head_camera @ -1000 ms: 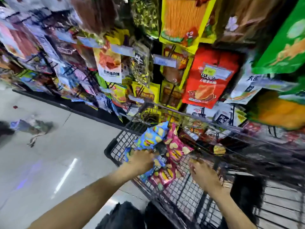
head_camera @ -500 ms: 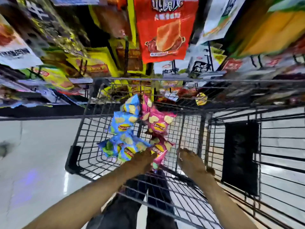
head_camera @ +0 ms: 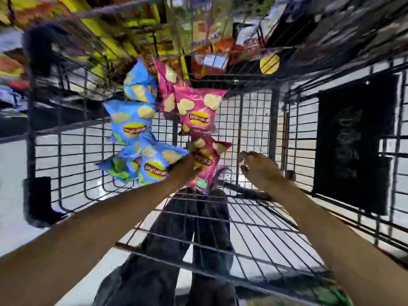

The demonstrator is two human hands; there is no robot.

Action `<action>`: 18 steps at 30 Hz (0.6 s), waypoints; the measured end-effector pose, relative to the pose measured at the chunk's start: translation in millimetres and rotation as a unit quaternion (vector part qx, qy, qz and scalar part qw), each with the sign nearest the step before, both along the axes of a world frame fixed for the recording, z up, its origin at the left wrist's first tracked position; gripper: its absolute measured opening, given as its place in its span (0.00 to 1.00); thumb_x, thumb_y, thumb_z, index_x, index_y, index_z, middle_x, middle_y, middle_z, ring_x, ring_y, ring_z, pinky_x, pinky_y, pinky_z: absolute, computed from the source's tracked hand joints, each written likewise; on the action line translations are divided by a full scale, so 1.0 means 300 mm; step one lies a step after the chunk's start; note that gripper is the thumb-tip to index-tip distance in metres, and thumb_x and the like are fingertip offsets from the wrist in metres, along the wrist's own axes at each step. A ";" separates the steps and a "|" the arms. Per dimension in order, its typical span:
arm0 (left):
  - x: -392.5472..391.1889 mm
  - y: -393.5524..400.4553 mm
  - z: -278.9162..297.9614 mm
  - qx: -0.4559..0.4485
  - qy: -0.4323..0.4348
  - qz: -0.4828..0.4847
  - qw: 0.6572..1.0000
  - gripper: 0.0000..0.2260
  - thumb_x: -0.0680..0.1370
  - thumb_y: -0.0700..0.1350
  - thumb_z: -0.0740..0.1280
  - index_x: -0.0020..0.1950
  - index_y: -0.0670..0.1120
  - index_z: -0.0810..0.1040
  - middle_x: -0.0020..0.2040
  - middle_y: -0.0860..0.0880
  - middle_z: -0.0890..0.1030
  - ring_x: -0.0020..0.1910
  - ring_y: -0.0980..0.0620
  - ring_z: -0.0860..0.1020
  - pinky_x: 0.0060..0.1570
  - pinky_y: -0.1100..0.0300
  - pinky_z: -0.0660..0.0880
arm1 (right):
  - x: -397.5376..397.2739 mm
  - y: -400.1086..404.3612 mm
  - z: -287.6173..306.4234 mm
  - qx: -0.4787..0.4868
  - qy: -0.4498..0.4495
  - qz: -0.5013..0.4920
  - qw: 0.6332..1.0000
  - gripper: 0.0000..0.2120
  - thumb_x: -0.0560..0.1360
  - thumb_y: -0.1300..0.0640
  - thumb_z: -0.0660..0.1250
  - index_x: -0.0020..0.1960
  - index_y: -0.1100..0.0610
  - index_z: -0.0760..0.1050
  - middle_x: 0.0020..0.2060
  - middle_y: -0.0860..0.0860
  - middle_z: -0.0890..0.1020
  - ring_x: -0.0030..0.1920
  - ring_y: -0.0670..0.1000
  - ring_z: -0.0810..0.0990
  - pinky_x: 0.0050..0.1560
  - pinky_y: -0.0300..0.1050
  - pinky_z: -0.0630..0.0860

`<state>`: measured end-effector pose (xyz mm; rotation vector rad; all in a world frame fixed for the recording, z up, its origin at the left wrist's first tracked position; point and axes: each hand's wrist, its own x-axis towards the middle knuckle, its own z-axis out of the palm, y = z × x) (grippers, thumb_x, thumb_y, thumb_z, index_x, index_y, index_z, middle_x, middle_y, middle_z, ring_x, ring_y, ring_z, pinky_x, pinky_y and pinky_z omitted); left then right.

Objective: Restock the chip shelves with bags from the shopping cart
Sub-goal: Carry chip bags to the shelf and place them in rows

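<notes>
Left hand gripping crinkly foil chip strips, four blue bags, three pink bags, right hand curled, grip unclear, inside black wire-grid cart

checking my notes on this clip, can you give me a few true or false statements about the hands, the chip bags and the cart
1. The left hand grips a bunch of chip bags. True.
2. The bags are all green. False: blue bags on the left, pink bags on the right.
3. The right hand holds a pink bag. False: it holds no bag.
4. The hands are over a wire shopping cart. True.
</notes>
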<state>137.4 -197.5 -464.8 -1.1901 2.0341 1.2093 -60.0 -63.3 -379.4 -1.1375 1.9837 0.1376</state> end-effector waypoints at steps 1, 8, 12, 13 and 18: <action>-0.005 -0.005 -0.008 0.008 -0.005 0.018 1.000 0.31 0.67 0.62 0.71 0.66 0.50 0.73 0.54 0.51 0.79 0.55 0.48 0.79 0.56 0.52 0.76 | -0.005 -0.009 -0.018 -0.009 -0.007 -0.021 1.000 0.14 0.81 0.56 0.61 0.66 0.53 0.70 0.55 0.54 0.81 0.52 0.57 0.82 0.48 0.49 0.80; -0.039 0.022 -0.036 0.000 -0.025 0.127 0.992 0.47 0.56 0.69 0.74 0.67 0.42 0.71 0.61 0.41 0.77 0.61 0.42 0.76 0.60 0.51 0.72 | -0.030 -0.185 -0.120 -0.118 -0.089 -0.175 0.973 0.26 0.79 0.55 0.67 0.73 0.57 0.63 0.65 0.59 0.75 0.62 0.59 0.76 0.57 0.45 0.74; -0.034 0.026 -0.033 0.068 0.000 0.157 0.985 0.46 0.59 0.65 0.75 0.71 0.46 0.64 0.61 0.45 0.78 0.60 0.45 0.77 0.61 0.52 0.74 | -0.030 -0.314 -0.189 -0.137 -0.174 -0.216 0.951 0.38 0.75 0.51 0.73 0.77 0.59 0.58 0.74 0.57 0.66 0.73 0.56 0.67 0.71 0.46 0.65; -0.030 0.027 -0.033 0.089 0.002 0.150 0.985 0.43 0.63 0.58 0.78 0.72 0.46 0.64 0.62 0.46 0.78 0.61 0.47 0.77 0.60 0.57 0.73 | -0.028 -0.336 -0.197 -0.143 -0.191 -0.225 0.945 0.39 0.73 0.51 0.75 0.77 0.58 0.58 0.73 0.56 0.67 0.72 0.54 0.67 0.68 0.41 0.64; -0.017 0.046 -0.025 0.095 -0.003 0.121 0.988 0.34 0.69 0.47 0.80 0.69 0.42 0.67 0.63 0.46 0.77 0.62 0.47 0.76 0.58 0.59 0.73 | -0.003 -0.430 -0.232 -0.165 -0.261 -0.312 0.899 0.35 0.70 0.63 0.77 0.72 0.60 0.63 0.53 0.49 0.77 0.49 0.43 0.78 0.45 0.23 0.69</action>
